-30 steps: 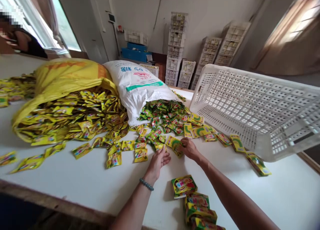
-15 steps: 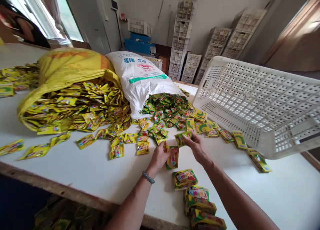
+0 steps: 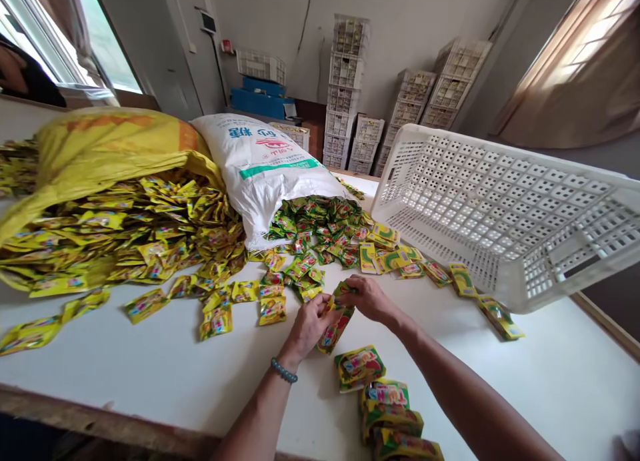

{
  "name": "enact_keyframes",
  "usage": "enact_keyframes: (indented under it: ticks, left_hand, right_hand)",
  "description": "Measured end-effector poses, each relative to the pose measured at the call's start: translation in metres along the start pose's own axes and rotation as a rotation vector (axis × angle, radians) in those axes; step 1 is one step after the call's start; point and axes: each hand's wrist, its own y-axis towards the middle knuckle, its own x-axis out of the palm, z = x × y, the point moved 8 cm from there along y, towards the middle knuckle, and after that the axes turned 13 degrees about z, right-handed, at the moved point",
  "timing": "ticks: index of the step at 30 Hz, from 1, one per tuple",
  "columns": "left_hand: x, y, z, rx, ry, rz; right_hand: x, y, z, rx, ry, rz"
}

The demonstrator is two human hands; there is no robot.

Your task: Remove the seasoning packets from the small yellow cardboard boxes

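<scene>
My left hand point(image 3: 306, 329) is closed on the upper end of a small printed candy box point(image 3: 336, 333) in yellow, red and green, tilted above the white table. Fingers bent, my right hand point(image 3: 371, 299) pinches a green sachet point(image 3: 344, 290) at the top of that box. How far the sachet is inside, I cannot tell, since the fingers cover it. Closer to me a row of similar boxes point(image 3: 361, 367) stands on the table. Loose green sachets point(image 3: 320, 229) spill from a white sack point(image 3: 280, 155) beyond my hands; yellow sachets point(image 3: 150, 231) pour from a yellow sack point(image 3: 120, 137).
A white plastic crate point(image 3: 500, 181) lies tipped at the right, its open side toward me. Flat yellow-green packs point(image 3: 387, 257) trail along its near edge. Stacked crates point(image 3: 345, 94) stand by the back wall. A person point(image 3: 30, 74) is partly visible at far left.
My right hand has moved left with the green sachet to the box in my left hand. The box has been tilted. The whole view has shifted slightly.
</scene>
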Motion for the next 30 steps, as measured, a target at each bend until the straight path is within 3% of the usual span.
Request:
enact_keyframes:
  ticks: [3, 6, 11, 19, 22, 25, 30]
  left_hand:
    - [0.007, -0.007, 0.005, -0.013, -0.069, -0.113]
    - [0.010, -0.012, 0.003, -0.094, -0.129, -0.119]
    - [0.012, -0.015, -0.001, -0.142, -0.151, -0.098]
    - [0.000, -0.005, 0.006, 0.035, -0.004, 0.017]
    - [-0.001, -0.005, 0.009, 0.065, 0.004, 0.041]
    - [-0.002, -0.007, 0.011, 0.062, -0.048, 0.057]
    - [-0.013, -0.007, 0.015, 0.071, -0.107, 0.208]
  right_hand:
    - [-0.007, -0.001, 0.003, 0.033, 0.062, 0.144]
    - [-0.011, -0.005, 0.015, 0.100, 0.122, 0.211]
    - [-0.012, -0.016, 0.011, -0.048, 0.008, 0.309]
    - [-0.008, -0.026, -0.004, -0.062, -0.043, 0.231]
    - [0.005, -0.032, -0.011, -0.094, -0.042, 0.145]
    - [0.017, -0.038, -0.005, 0.012, 0.070, 0.058]
    - [-0.003, -0.037, 0.010, 0.119, 0.251, 0.327]
